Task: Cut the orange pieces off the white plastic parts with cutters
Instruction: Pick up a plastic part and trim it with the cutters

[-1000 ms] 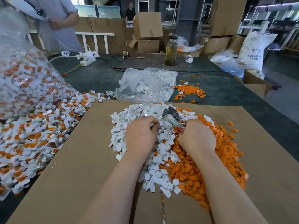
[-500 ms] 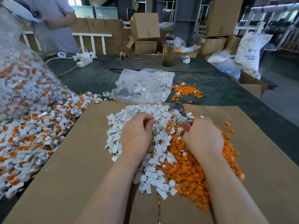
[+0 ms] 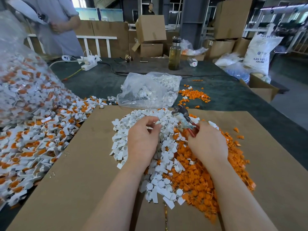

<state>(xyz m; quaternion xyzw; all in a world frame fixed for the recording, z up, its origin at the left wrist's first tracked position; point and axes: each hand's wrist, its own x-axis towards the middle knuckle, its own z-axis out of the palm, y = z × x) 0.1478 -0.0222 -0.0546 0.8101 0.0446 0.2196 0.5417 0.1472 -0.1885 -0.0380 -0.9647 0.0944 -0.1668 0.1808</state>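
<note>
Over the cardboard (image 3: 80, 164), two hands work.
Right hand (image 3: 208, 145) grips red cutters (image 3: 185, 120); left hand (image 3: 143, 142) fingers curl, contents unclear, above white parts (image 3: 126, 132).

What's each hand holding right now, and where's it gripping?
The right hand holds the cutters by their red handles, head pointing up and away. The left hand has its fingers curled over the white pile; what it holds, if anything, cannot be told.

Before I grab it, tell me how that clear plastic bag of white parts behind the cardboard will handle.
The clear plastic bag looks crumpled and slack, so it will probably sag and flop. Its mouth seems loose, so white parts may spill. It is only partly filled and likely light.
</note>
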